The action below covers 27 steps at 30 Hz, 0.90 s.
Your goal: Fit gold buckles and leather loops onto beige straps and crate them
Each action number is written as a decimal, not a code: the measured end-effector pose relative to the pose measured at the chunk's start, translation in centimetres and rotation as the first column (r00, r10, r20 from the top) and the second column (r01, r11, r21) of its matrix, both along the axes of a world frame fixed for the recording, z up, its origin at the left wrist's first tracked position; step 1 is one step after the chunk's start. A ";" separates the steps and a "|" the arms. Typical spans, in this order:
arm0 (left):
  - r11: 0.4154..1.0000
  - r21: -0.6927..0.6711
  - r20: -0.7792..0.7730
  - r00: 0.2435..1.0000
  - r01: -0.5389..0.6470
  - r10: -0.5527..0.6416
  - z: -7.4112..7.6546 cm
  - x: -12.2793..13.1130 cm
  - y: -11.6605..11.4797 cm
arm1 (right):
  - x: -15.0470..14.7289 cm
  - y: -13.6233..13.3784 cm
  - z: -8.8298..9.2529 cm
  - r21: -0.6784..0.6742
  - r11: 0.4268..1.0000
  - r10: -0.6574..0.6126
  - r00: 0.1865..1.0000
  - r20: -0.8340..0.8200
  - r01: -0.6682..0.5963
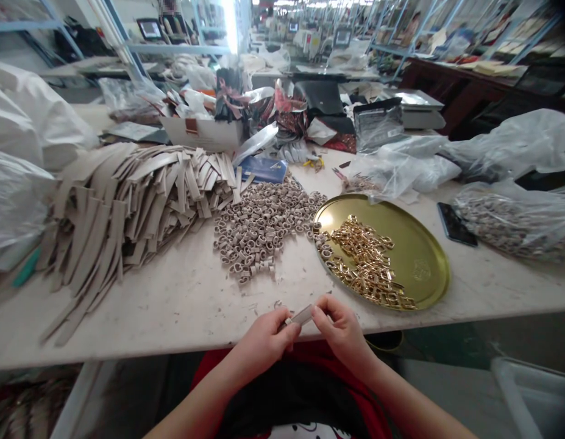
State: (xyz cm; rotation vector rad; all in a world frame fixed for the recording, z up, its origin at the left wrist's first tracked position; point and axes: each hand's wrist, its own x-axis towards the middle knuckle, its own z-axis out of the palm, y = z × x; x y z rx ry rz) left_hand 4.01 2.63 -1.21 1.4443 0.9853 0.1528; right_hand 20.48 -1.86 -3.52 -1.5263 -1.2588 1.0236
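Between my two hands, at the table's front edge, is a short grey-beige strap (303,315). My left hand (268,335) pinches its left end between thumb and fingers; whatever else sits in that grip is hidden. The strap's right end is in the fingers of my right hand (339,329). Beyond my hands lies a heap of small grey strap loops (259,225). To its right, a round gold tray (423,244) carries a pile of shiny gold buckles (367,259). A large stack of long grey-beige straps (140,201) spreads over the table's left side.
A dark phone (456,224) lies right of the tray, beside a clear plastic bag of small pieces (520,219). Behind the loops are a blue booklet (262,169) and a white box (202,134) of scraps. White sacks (21,164) stand at far left.
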 end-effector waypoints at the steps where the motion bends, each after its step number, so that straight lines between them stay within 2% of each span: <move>1: 1.000 0.022 -0.016 1.000 -0.011 0.012 0.0 0.1 0.1 | 0.1 0.2 0.1 0.004 1.000 -0.007 1.000 0.018 0.007; 4: 1.000 0.007 0.038 0.999 0.000 -0.001 0.1 0.3 0.4 | 0.4 0.8 0.1 -0.052 0.998 -0.022 1.000 -0.020 0.021; 7: 0.996 -0.084 0.126 0.992 0.011 0.000 0.4 0.1 0.5 | 0.7 1.1 0.0 -0.131 0.991 -0.043 0.994 -0.103 0.029; 11: 0.984 -0.174 0.174 0.983 -0.036 0.067 0.2 -0.6 -0.2 | 0.8 0.9 0.0 -0.129 0.991 -0.039 0.990 -0.136 0.022; 16: 0.981 -0.173 0.230 0.965 -0.089 0.128 -0.2 -0.8 -1.8 | -0.3 -0.5 0.4 -0.142 0.979 0.116 0.973 -0.198 -0.146; 20: 0.990 -0.081 0.204 0.970 -0.118 0.133 -0.1 -0.6 -2.9 | -1.4 -2.0 0.4 -0.082 0.980 0.167 0.976 -0.142 -0.180; 24: 0.978 -0.116 0.204 0.960 -0.173 0.194 0.1 -0.3 -3.9 | -1.9 -2.9 0.6 -0.006 0.994 0.106 0.980 -0.171 -0.109; 27: 0.955 -0.176 0.269 0.921 -0.239 0.281 -0.2 0.1 -4.3 | -2.2 -3.0 0.4 -0.069 0.997 0.004 0.947 -0.321 -0.027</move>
